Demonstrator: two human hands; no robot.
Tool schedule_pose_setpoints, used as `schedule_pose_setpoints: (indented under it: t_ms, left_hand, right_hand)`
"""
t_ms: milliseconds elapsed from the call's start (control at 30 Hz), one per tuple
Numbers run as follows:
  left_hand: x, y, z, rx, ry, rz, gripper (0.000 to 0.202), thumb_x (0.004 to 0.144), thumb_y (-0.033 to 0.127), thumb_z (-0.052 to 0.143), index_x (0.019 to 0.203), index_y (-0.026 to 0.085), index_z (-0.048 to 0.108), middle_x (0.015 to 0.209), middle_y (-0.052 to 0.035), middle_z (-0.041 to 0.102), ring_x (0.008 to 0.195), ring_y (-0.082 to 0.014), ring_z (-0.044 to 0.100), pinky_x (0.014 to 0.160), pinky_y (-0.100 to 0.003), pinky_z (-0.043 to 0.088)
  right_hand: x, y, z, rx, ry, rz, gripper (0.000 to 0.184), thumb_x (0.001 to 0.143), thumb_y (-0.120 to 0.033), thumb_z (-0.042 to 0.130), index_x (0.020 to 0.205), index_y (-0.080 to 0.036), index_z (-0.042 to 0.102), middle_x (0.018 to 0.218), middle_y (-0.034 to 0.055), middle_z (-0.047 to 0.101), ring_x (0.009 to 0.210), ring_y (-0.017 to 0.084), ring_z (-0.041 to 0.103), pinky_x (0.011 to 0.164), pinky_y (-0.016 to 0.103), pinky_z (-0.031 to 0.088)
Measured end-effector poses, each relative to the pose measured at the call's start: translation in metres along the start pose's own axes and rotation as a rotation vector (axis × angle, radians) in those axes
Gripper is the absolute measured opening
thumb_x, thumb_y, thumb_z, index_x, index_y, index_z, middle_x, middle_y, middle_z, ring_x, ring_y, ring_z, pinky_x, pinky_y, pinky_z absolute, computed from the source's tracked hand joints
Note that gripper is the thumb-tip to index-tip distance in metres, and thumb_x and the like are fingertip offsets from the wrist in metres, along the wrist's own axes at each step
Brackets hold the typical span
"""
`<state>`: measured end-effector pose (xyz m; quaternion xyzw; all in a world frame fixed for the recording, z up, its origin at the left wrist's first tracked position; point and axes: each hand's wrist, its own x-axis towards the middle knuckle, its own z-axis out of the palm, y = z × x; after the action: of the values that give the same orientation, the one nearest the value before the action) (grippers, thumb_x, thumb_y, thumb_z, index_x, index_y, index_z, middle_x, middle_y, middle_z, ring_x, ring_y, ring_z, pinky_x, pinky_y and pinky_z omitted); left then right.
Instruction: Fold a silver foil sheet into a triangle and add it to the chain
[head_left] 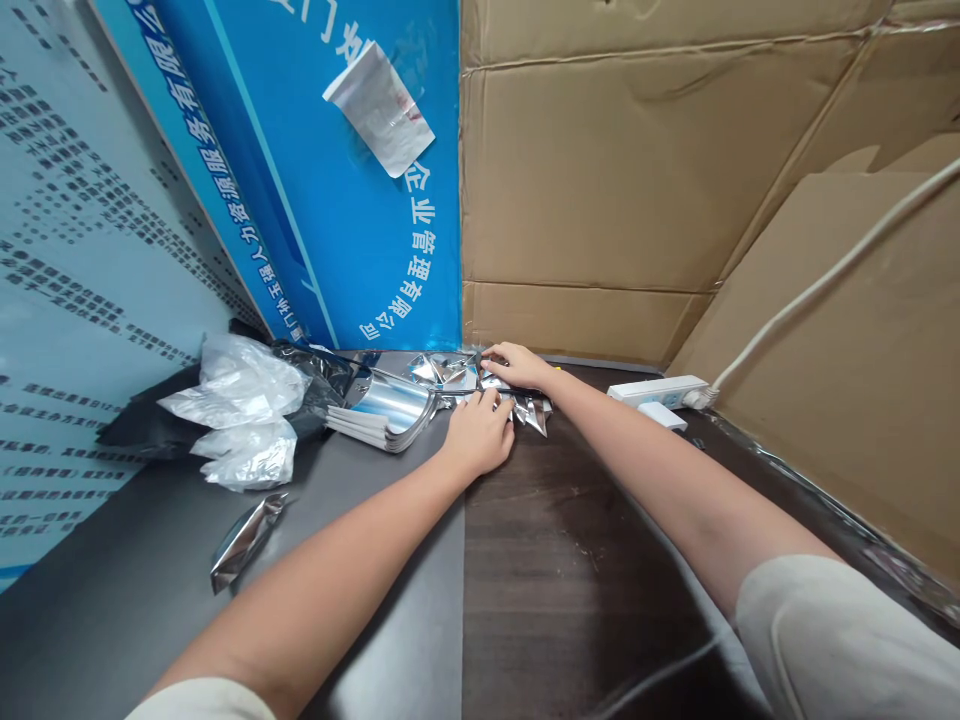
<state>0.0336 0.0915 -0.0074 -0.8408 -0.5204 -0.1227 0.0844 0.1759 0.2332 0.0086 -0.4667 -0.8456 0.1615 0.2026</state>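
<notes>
Both my arms reach forward to a heap of small shiny foil pouches (450, 375) at the back of the table. My left hand (480, 432) rests on the near edge of the heap, fingers curled down onto the pouches. My right hand (516, 365) lies on top of the heap a little farther back, fingers pressed on a pouch. A curved stack of silver pouches (390, 408) lies just left of my left hand.
Crumpled clear and black plastic bags (240, 410) lie at the left. One loose foil pouch (244, 540) lies near the front left. A white power strip (660, 390) with its cable sits at the right. Cardboard walls (637, 180) and a blue sign board (315, 170) close the back.
</notes>
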Motion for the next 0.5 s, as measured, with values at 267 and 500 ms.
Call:
schedule_pose_setpoints:
  t_ms: [267, 500]
  left_hand:
    - [0.003, -0.004, -0.011, -0.074, 0.04, -0.05, 0.028, 0.101, 0.024, 0.043, 0.118, 0.021, 0.065, 0.123, -0.0093, 0.062, 0.112, -0.0238, 0.062, 0.091, -0.033, 0.052]
    - [0.001, -0.012, -0.011, -0.143, 0.032, -0.141, 0.021, 0.099, 0.025, 0.05, 0.11, 0.022, 0.068, 0.115, -0.0068, 0.066, 0.095, -0.021, 0.068, 0.078, -0.029, 0.052]
  right_hand:
    - [-0.024, -0.043, -0.024, 0.091, 0.199, 0.045, 0.042, 0.105, -0.026, 0.029, 0.115, -0.012, 0.067, 0.123, 0.0143, 0.065, 0.119, 0.022, 0.056, 0.112, 0.04, 0.039]
    - [-0.153, -0.15, -0.058, 0.475, -0.372, -0.274, 0.027, 0.083, -0.02, 0.042, 0.07, -0.013, 0.065, 0.075, 0.0048, 0.068, 0.074, 0.013, 0.063, 0.077, 0.024, 0.05]
